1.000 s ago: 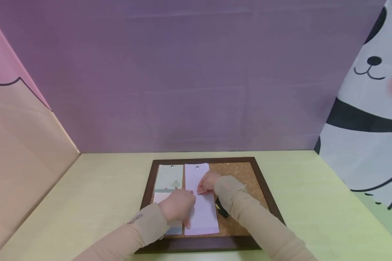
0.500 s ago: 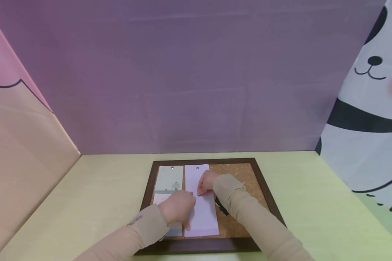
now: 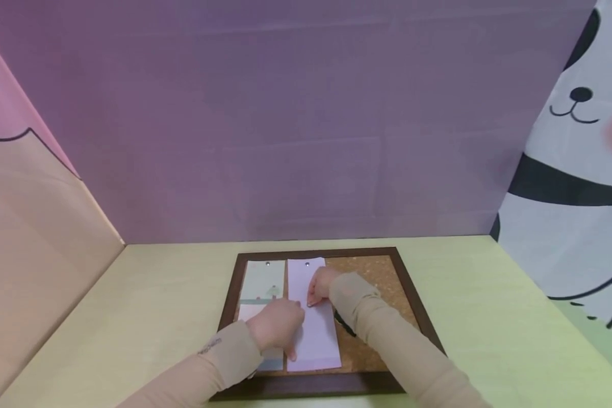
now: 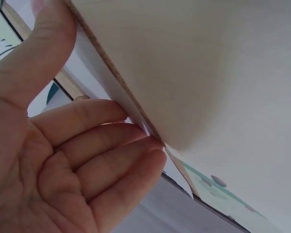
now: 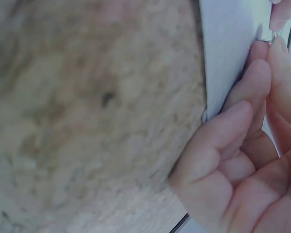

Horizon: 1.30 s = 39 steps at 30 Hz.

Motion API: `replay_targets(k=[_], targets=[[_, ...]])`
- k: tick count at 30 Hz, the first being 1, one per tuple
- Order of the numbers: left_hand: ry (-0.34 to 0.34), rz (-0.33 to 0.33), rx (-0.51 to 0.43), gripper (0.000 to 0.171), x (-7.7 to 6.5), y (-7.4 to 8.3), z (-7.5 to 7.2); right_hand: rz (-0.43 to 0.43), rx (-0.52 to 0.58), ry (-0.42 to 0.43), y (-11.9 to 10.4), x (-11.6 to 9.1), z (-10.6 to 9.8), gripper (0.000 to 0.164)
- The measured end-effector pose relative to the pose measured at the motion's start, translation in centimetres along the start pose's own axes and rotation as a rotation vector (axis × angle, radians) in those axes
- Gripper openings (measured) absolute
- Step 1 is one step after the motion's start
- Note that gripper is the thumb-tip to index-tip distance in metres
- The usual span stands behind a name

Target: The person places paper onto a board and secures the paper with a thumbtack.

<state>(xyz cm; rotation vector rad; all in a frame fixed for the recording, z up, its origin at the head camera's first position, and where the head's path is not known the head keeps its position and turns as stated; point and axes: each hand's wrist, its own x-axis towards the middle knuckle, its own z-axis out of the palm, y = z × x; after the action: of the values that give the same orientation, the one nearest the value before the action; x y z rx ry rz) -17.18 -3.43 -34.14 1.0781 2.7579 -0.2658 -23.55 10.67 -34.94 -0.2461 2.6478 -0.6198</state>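
Observation:
A lilac sheet of paper (image 3: 318,343) lies on a cork board (image 3: 364,269), with a silver tack (image 3: 307,264) near its top edge. My left hand (image 3: 277,322) rests along the sheet's left side, thumb near the lower end. The left wrist view shows this hand's (image 4: 82,150) relaxed fingers touching the paper edges. On the middle of the lilac sheet, my right hand (image 3: 322,284) pinches a small thumbtack between thumb and forefinger. The right wrist view shows the thumbtack (image 5: 275,35) at the tips, while the other fingers (image 5: 203,150) curl against the cork.
Left of the lilac sheet, a pale green illustrated sheet (image 3: 260,280) is tacked to the board, with a whitish sheet (image 3: 249,310) below it. A dark object (image 3: 343,324) lies partly under the right sleeve. A brown frame (image 3: 306,385) surrounds the cork on a pale yellow table (image 3: 148,317).
Both hands keep nearly the same places on the lilac sheet. The right fingertips stay on the thumbtack, and the head view has shifted slightly.

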Motion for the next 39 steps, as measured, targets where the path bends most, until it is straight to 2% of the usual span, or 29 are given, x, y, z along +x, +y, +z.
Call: replay_targets(k=[3,10,18,28,35,39], targets=[[-0.002,-0.002,-0.004,0.052,-0.07,0.00,0.11,0.009,0.015,0.002,0.30,0.49,0.44,0.005],[0.023,0.015,0.002,0.050,-0.30,-0.11,0.05,-0.018,-0.058,0.025,-0.11,0.13,0.52,0.009],[0.024,0.012,-0.004,0.049,-0.29,-0.43,0.06,-0.051,-0.092,0.048,-0.45,0.27,0.54,0.008],[0.024,0.004,-0.006,0.050,-0.42,-0.43,0.33,-0.039,-0.091,0.010,-0.49,0.49,0.54,0.011],[0.038,0.021,0.024,0.052,-0.28,-0.56,0.57,-0.047,-0.132,0.028,-0.20,0.84,0.27,0.019],[0.030,0.012,0.022,0.052,-0.10,-0.77,0.62,-0.029,-0.109,0.003,-0.52,0.74,-0.17,0.019]])
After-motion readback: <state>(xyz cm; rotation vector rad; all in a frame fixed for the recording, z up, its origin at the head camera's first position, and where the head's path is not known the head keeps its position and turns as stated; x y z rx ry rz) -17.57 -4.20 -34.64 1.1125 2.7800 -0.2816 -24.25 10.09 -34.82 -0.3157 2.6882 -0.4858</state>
